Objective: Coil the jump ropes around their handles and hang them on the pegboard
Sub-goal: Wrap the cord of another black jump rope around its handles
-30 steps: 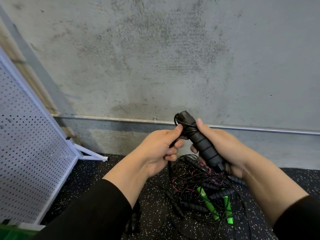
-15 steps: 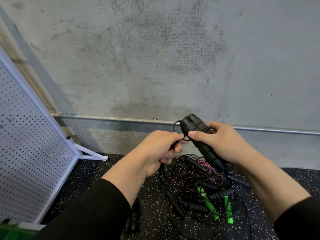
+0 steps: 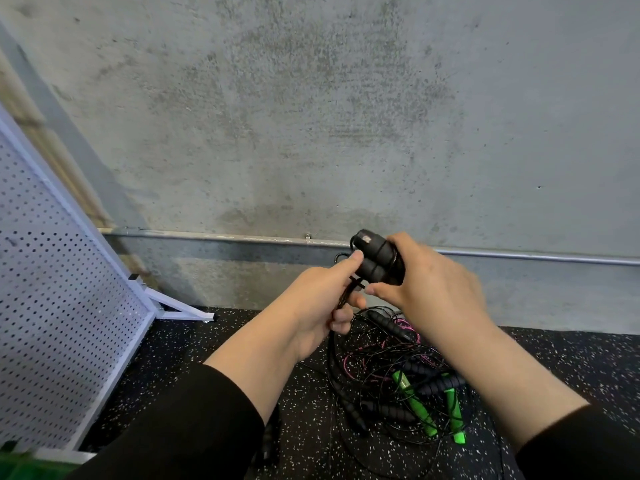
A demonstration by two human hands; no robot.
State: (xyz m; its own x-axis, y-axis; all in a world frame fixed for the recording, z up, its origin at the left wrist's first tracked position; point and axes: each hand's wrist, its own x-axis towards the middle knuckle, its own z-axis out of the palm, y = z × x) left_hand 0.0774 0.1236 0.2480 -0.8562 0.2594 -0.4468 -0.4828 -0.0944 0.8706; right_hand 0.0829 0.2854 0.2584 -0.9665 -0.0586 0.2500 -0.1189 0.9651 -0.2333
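My right hand [image 3: 429, 289] grips two black jump-rope handles [image 3: 375, 263] held side by side, their tops pointing up and away. My left hand [image 3: 322, 306] pinches the thin black rope [image 3: 346, 294] just left of the handles, thumb pressed against them. The rope hangs down from my left hand to the floor. Below my hands lies a tangled pile of jump ropes [image 3: 398, 375] with black handles, two green handles [image 3: 414, 407] and a pink cord. The white pegboard [image 3: 59, 306] leans at the left.
A grey concrete wall [image 3: 311, 116] with a metal conduit [image 3: 225, 237] along its base stands straight ahead. The floor is black speckled rubber [image 3: 571, 368]. The pegboard's white foot [image 3: 180, 310] sticks out onto the floor. Something green [image 3: 20, 469] shows at the bottom left corner.
My right hand has turned the handles so their tops tip away, and its back now faces me. My left hand stayed at the rope beside them.
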